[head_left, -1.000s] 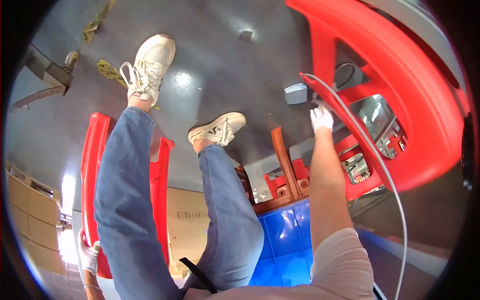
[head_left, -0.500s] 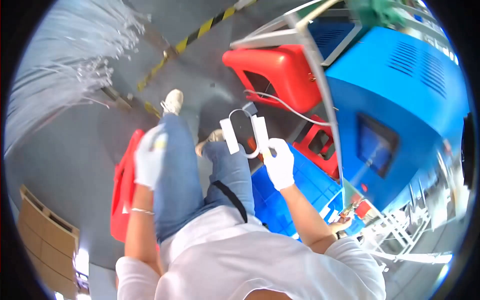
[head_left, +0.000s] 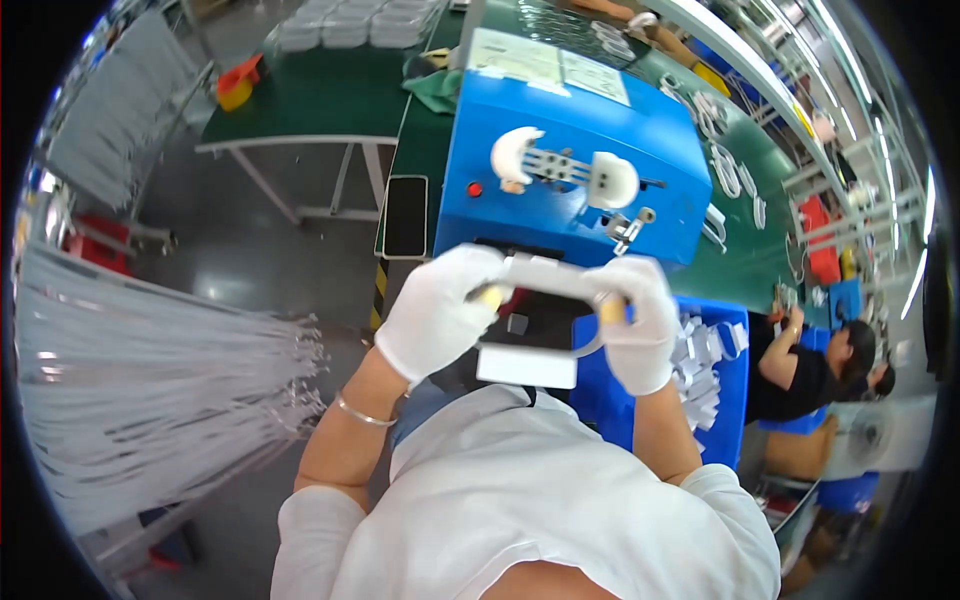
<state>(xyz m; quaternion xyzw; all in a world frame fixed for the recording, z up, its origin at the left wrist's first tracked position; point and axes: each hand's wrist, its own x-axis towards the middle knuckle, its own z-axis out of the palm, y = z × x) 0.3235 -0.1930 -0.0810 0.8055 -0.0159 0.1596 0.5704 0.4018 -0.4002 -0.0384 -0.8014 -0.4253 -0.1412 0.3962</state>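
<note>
In white gloves with yellowish patches at the fingertips, my left hand point(head_left: 440, 310) and my right hand point(head_left: 640, 325) are closed on opposite ends of a white cable bundle. A pale, motion-blurred strip point(head_left: 548, 276) of it stretches between them. A flat white sleeve point(head_left: 526, 367) hangs below, and a dark square piece point(head_left: 517, 324) shows between. Just beyond my hands stands a blue machine point(head_left: 640, 110). On its top a metal slide point(head_left: 558, 170) carries two white rounded heads point(head_left: 613, 181), and a red button point(head_left: 475, 189) is at its left.
A phone point(head_left: 405, 217) lies on the table edge left of the machine. Under my right arm is a blue bin point(head_left: 737, 410) of white pieces. Coiled white cables point(head_left: 728, 172) lie on the green table. Cable strands point(head_left: 160, 390) hang left. A person point(head_left: 800, 360) works at right.
The view has swung from the floor and stools to the machine and table. My left hand, earlier apart by my leg, now grips the cable bundle together with my right hand.
</note>
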